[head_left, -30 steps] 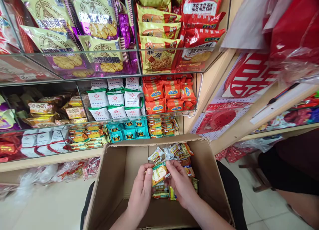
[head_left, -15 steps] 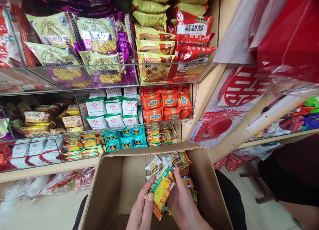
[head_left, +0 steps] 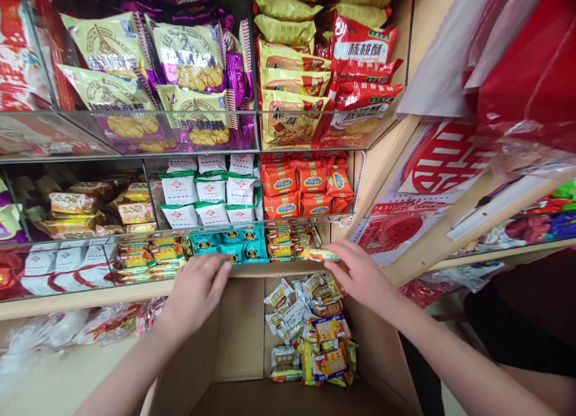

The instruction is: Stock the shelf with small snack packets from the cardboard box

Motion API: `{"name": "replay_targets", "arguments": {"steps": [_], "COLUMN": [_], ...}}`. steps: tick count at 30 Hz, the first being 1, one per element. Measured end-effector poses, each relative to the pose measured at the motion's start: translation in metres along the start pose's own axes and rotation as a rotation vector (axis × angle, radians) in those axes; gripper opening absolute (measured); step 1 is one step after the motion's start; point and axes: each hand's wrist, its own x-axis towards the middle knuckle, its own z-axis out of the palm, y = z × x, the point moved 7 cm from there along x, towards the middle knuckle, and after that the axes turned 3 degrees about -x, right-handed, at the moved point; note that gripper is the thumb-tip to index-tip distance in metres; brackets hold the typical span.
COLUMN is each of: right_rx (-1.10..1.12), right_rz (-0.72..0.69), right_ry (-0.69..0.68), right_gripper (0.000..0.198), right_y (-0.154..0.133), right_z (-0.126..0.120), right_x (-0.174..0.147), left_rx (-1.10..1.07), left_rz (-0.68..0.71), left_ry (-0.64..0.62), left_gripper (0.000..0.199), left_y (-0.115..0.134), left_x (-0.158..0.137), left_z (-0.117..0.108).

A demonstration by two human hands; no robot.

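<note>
Right hand: the right hand (head_left: pixel 360 273) is at about 3 o'clock from the picture centre, fingers pinching a small flat snack packet (head_left: pixel 320 255) with a glossy orange and green wrapper, held level just before the lowest shelf.
Left hand: the left hand (head_left: pixel 197 291) is at about 8 o'clock, palm down, fingers loosely together, tips touching the edge of the wooden shelf board (head_left: pixel 112 293); it holds nothing that I can see.
Box: a brown cardboard box (head_left: pixel 240 332) with matte, plain walls stands open below both hands; a heap of small shiny packets (head_left: pixel 310 329) lies at its right side.
Shelf: teal square packets (head_left: pixel 243 248) and stacked orange packets (head_left: pixel 288 236) lie behind a clear glass front.
Above: at 12 o'clock, puffy yellow and purple biscuit bags (head_left: pixel 189 74) and red bags (head_left: pixel 364 62).
</note>
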Motion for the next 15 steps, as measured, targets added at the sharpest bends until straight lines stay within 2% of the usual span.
{"name": "replay_targets", "arguments": {"steps": [1,3,6,10,15], "right_rx": [0.043,0.191,0.360,0.568,0.696], "right_rz": [0.073,0.311,0.582,0.687,0.638], "right_ry": [-0.058,-0.137,-0.196,-0.186,-0.036], "right_gripper": [0.023,0.021,0.015,0.015,0.017], "right_y": [0.011,0.037,0.070,0.090,0.089], "right_z": [0.007,0.028,0.065,0.104,0.130], "right_x": [0.012,0.031,0.050,0.079,0.116], "left_rx": [0.036,0.100,0.151,0.173,0.174], "left_rz": [-0.038,-0.102,-0.143,-0.121,-0.099], "left_ry": [-0.016,-0.025,-0.012,0.006,0.048], "left_gripper": [0.039,0.045,0.044,0.039,0.040], "left_y": [-0.011,-0.026,-0.030,-0.025,-0.023], "left_x": [0.008,0.015,0.010,0.002,0.000], "left_z": [0.004,0.015,0.025,0.024,0.020]}}
